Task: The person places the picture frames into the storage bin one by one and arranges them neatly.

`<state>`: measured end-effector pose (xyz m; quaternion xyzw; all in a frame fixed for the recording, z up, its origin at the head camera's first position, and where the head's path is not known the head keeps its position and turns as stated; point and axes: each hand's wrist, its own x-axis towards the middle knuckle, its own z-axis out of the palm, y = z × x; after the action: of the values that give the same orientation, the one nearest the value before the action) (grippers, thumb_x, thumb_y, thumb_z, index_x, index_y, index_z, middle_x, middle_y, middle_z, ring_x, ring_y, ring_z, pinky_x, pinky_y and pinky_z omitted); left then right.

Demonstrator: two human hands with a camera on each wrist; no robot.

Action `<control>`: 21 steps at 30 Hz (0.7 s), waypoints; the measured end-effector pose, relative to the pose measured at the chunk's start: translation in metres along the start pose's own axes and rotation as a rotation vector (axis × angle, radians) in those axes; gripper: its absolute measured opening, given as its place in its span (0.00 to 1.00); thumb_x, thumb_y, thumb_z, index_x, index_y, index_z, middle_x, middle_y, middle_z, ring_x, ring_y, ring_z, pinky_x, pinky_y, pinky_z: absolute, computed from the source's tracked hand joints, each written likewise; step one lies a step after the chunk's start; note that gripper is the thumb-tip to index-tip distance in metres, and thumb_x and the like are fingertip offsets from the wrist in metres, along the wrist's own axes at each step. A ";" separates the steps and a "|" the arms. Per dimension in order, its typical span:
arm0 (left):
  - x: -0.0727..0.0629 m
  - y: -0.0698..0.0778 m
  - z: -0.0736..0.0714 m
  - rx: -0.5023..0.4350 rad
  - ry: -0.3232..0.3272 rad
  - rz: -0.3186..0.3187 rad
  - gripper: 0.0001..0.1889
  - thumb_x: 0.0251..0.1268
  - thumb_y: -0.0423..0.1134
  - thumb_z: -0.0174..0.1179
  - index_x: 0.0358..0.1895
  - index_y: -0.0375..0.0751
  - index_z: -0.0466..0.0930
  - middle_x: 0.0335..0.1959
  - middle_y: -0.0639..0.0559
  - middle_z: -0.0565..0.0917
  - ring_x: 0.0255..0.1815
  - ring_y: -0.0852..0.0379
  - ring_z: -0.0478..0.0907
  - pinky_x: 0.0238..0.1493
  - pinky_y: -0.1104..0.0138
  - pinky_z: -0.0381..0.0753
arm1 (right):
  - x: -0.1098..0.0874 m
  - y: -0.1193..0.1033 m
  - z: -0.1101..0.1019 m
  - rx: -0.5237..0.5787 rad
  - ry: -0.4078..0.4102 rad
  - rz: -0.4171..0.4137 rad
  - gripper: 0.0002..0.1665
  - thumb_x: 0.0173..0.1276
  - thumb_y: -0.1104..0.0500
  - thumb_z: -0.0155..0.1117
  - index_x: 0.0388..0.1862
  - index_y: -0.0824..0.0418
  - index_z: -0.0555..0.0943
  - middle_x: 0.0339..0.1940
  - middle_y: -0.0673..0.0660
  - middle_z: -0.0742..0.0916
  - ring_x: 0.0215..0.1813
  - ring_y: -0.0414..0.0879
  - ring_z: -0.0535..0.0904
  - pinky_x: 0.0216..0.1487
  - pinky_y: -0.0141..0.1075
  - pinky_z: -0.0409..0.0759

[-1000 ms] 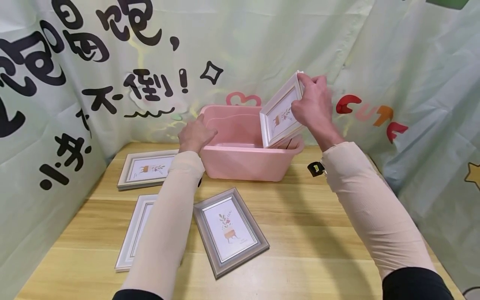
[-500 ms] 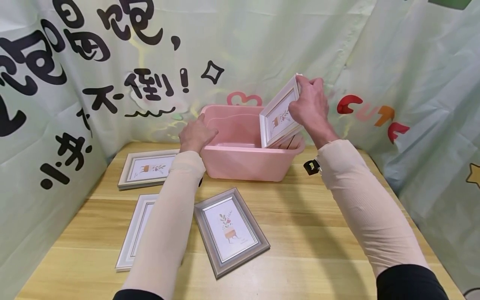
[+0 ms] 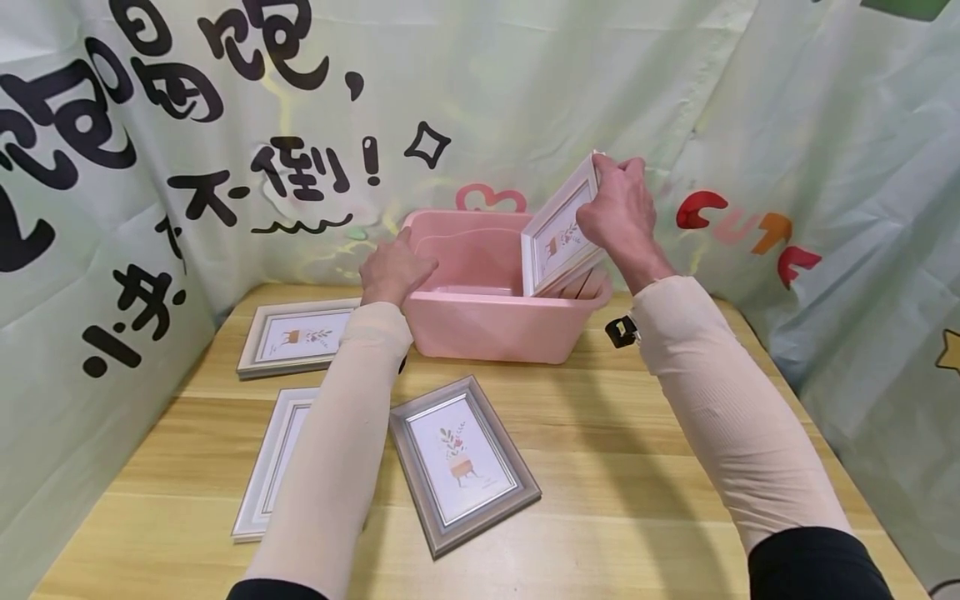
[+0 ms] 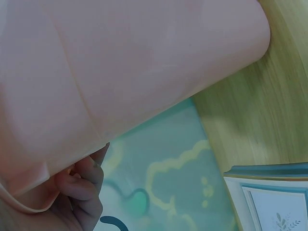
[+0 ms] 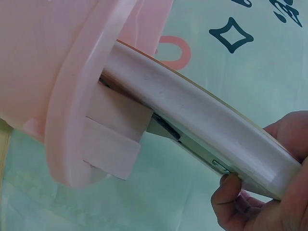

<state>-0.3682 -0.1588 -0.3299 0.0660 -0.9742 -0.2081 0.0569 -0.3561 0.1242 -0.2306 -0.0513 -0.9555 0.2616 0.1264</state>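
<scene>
My left hand grips the left rim of a pink plastic basin, thumb above. In the left wrist view its fingers curl under the rim. My right hand pinches a white picture frame by its upper right edge, thumb on the front. This frame leans to the right, its lower end inside the basin and its flower-pot print towards me. In the right wrist view, the fingertips press its back. Pale blocky edges show behind it at the basin's right end.
On the wooden table lie a cream picture frame at the back left, a white one partly under the left forearm, and a grey one in front. A printed curtain hangs close behind the basin.
My right hand has come slightly down and left with the white picture frame, most of it in the first half second. My left hand stays on the basin rim.
</scene>
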 end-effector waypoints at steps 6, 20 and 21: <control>0.001 0.001 0.000 0.005 -0.003 -0.011 0.43 0.56 0.60 0.52 0.77 0.53 0.52 0.58 0.35 0.78 0.54 0.36 0.77 0.51 0.45 0.75 | -0.001 -0.001 -0.001 -0.026 -0.028 -0.031 0.48 0.61 0.61 0.56 0.79 0.44 0.52 0.69 0.63 0.63 0.56 0.60 0.70 0.55 0.50 0.73; 0.002 -0.002 0.001 -0.006 -0.001 -0.007 0.43 0.57 0.60 0.52 0.77 0.53 0.52 0.59 0.36 0.78 0.55 0.36 0.77 0.52 0.45 0.75 | 0.002 -0.001 0.010 -0.016 -0.048 -0.060 0.43 0.61 0.60 0.56 0.77 0.50 0.58 0.65 0.66 0.66 0.53 0.61 0.70 0.55 0.51 0.73; 0.003 -0.002 0.001 -0.005 -0.005 -0.008 0.43 0.57 0.60 0.52 0.77 0.53 0.52 0.59 0.36 0.78 0.54 0.36 0.77 0.52 0.45 0.75 | 0.002 0.000 0.011 -0.019 -0.049 -0.065 0.43 0.60 0.60 0.56 0.77 0.51 0.59 0.64 0.66 0.66 0.53 0.61 0.70 0.55 0.51 0.73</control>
<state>-0.3707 -0.1604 -0.3313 0.0690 -0.9735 -0.2111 0.0539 -0.3613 0.1189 -0.2392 -0.0149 -0.9619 0.2494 0.1110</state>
